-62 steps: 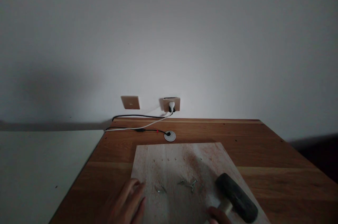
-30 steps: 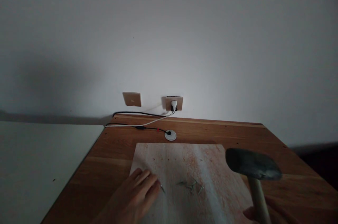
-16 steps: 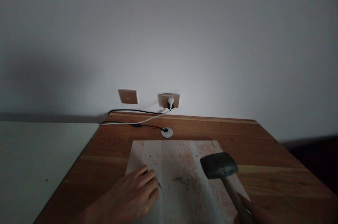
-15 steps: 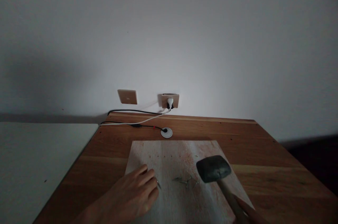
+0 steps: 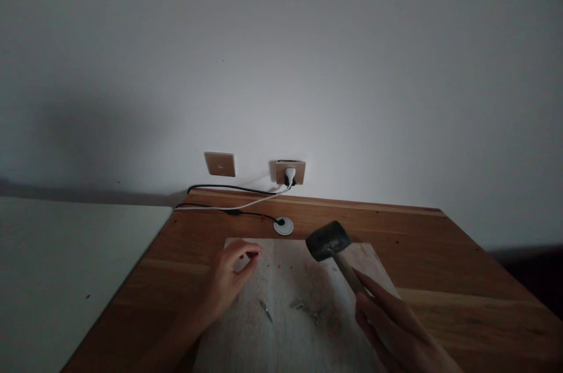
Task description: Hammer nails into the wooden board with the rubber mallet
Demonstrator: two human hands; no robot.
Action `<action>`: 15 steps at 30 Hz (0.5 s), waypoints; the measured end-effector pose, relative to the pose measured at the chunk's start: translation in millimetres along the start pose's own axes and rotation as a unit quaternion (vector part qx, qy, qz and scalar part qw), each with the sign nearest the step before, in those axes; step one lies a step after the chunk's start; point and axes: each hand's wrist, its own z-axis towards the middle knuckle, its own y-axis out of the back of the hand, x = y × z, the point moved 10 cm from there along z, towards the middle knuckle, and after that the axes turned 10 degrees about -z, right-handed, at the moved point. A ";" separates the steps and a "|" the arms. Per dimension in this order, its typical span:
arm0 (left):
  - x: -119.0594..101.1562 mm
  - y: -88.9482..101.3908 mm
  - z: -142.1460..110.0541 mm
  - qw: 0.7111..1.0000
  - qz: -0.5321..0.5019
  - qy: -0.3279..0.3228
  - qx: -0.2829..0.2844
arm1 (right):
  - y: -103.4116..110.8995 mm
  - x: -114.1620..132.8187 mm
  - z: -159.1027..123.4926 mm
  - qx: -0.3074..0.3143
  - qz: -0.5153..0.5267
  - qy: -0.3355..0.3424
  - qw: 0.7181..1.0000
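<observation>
Right hand (image 5: 391, 326) gripping a mallet (image 5: 329, 241), left hand (image 5: 226, 282) at the far left of a pale board (image 5: 281, 343).
The right hand's fingers are wrapped around the handle, and the dark mallet head hangs tilted over the board's far side, right of the left hand. The left thumb and forefinger come close together at their tips; in this dim light I cannot tell whether they pinch anything. Nearer on the board lies a single metal fastener (image 5: 266, 311), with a small pile of fasteners (image 5: 315, 315) to its right. The board rests on a wooden tabletop (image 5: 440, 279); beyond it, a white plug (image 5: 290, 173) sits in a wall socket (image 5: 280, 173).
</observation>
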 end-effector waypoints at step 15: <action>18.4 0.8 -19.1 0.998 0.027 0.050 0.036 | -56.1 26.0 30.6 0.197 -0.213 0.102 0.951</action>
